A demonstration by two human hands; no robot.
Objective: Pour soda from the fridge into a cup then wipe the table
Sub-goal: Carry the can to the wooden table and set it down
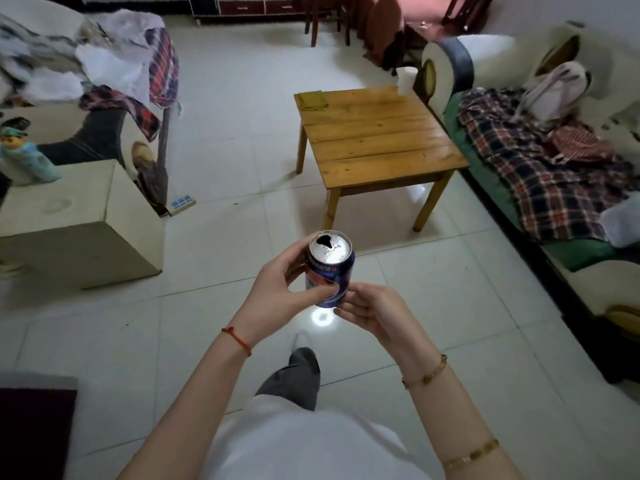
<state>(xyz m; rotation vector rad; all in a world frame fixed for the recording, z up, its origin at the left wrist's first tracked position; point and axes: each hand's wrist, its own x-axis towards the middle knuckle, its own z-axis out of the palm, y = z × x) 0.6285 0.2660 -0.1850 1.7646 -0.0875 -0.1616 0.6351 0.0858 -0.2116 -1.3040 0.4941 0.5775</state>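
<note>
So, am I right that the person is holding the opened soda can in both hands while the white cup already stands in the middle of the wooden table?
Not quite: the head view shows the white cup at the far right corner of the wooden table, not the middle. The rest holds: left hand and right hand both hold the opened soda can.

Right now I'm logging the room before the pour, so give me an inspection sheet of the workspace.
Surface: wooden table, bare planks in the middle.
Job's things: soda can already open, upright; white cup at the table's far corner; yellow-green cloth at the far left corner.
Clutter: clothes on both sofas.
Grips: left hand wraps the can; right hand pinches its base.
Cables: power strip on the floor.
Surroundings: tiled floor, sofa right of the table.
</note>
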